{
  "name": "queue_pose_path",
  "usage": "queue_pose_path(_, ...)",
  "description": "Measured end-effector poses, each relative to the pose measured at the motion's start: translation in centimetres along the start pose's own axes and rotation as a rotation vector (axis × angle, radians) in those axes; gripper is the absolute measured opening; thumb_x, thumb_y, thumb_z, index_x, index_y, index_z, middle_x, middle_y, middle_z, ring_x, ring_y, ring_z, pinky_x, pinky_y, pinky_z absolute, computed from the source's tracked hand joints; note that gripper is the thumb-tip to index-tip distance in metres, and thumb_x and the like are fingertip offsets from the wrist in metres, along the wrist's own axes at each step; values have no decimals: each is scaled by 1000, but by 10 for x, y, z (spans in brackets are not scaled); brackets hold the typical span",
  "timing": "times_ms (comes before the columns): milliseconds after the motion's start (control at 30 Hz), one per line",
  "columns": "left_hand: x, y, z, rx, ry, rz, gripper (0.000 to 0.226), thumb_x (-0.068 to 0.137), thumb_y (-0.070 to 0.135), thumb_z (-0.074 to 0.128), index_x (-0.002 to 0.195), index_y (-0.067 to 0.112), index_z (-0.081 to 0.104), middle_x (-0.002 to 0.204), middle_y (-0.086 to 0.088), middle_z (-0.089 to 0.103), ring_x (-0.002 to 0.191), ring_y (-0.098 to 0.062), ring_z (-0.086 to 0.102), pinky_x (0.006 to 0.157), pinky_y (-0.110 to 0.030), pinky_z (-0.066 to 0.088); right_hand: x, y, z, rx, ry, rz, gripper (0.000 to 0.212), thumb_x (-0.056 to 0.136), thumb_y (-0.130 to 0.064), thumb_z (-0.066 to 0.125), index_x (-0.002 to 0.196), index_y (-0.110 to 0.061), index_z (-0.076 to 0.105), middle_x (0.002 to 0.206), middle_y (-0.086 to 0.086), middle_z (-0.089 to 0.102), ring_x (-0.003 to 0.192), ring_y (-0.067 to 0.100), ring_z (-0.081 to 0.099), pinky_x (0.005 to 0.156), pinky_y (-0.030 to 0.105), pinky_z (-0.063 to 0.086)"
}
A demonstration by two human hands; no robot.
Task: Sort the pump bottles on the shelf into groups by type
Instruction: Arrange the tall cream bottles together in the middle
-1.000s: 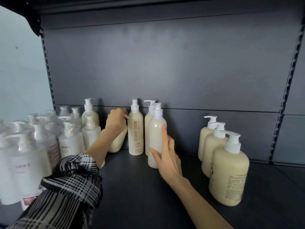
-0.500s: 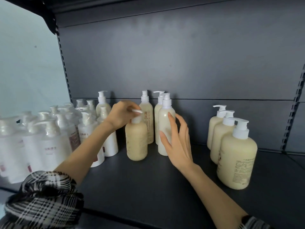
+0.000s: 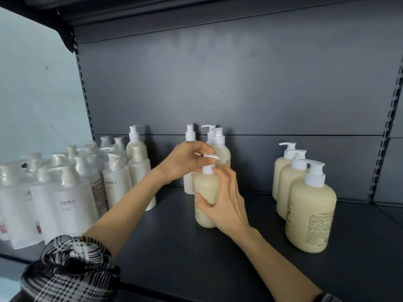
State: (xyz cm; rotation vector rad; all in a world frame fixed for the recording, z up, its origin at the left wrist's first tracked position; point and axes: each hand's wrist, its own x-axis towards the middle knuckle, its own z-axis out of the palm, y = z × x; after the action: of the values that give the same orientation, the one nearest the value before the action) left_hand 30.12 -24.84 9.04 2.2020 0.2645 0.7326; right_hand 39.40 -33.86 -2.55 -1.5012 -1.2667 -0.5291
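A squat cream pump bottle (image 3: 205, 192) stands mid-shelf. My left hand (image 3: 185, 160) pinches its white pump head from above. My right hand (image 3: 224, 203) wraps around its body from the right. Just behind it stand three tall slim cream bottles (image 3: 222, 149), partly hidden by my hands. At the right, three more squat cream bottles (image 3: 309, 208) form a row running front to back. On the left, several white bottles in clear shrink wrap (image 3: 67, 192) crowd together, with one tall cream bottle (image 3: 136, 144) at their back.
The dark shelf floor (image 3: 174, 258) stretches between the groups and in front of the held bottle. A dark back panel (image 3: 239, 83) closes the rear. A slotted upright (image 3: 383, 138) runs down the right side. A pale wall lies left.
My left hand has carried the squat cream bottle by its pump rightward and forward, away from the white bottles. My right hand left the tall bottle and closed around the squat one.
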Motion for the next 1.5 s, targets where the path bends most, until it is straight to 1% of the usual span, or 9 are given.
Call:
queue_pose_path(100,0,-2,2,-36,-27,17,23,87,18,66,108,8,67,106,-7,65,92,-12,62,85,-29,54,1,-1,-1,-75,24,-22,72,70,-32,71,127,-30,26,133,-9,25,115,19,48,59,31,48)
queue_pose_path(433,6,-12,23,-195,-53,154,19,93,13,57,110,10,65,107,3,70,102,-7,64,87,-21,51,1,-3,-13,-341,53,21,56,69,-33,68,119,-33,42,136,-1,26,115,17,33,63,29,46)
queue_pose_path(533,9,-23,30,14,231,333,17,95,16,54,106,23,65,110,17,64,107,5,54,84,-3,38,0,3,-18,-401,60,49,50,71,-34,65,117,-30,46,136,-2,25,115,18,32,65,27,43)
queue_pose_path(600,14,-32,32,210,438,398,20,97,25,51,114,25,61,118,18,58,112,-1,49,82,0,32,0,8,-21,-425,86,82,47,74,-33,63,119,-30,48,138,-4,23,117,18,31,68,28,45)
queue_pose_path(700,20,-48,39,240,484,302,39,94,32,54,131,28,45,127,23,43,118,-3,37,77,-9,31,2,15,-24,-460,124,142,50,82,-30,63,126,-34,38,141,0,25,122,22,34,79,39,51)
queue_pose_path(767,22,-60,47,161,430,234,59,90,33,60,142,25,31,132,23,30,123,1,30,89,-16,32,3,20,-25,-483,139,166,54,86,-26,64,130,-32,33,143,7,29,125,26,36,85,43,50)
queue_pose_path(1000,17,-84,71,54,235,126,87,82,33,70,147,32,12,139,16,29,129,-10,36,100,-31,38,9,32,-24,-558,231,246,47,84,-6,66,129,-8,53,140,23,35,129,36,37,96,49,45)
queue_pose_path(1367,6,-89,78,-84,272,19,82,83,35,69,148,27,19,144,5,40,129,-15,43,106,-45,40,13,33,-29,-563,278,120,35,82,1,65,117,-2,59,133,27,43,120,42,45,96,55,43)
queue_pose_path(1500,4,-91,78,-151,263,50,78,85,32,68,147,29,21,140,7,43,127,-13,45,105,-45,42,13,24,-23,-447,236,-11,39,88,-8,62,126,-7,55,136,20,41,125,31,40,103,42,37)
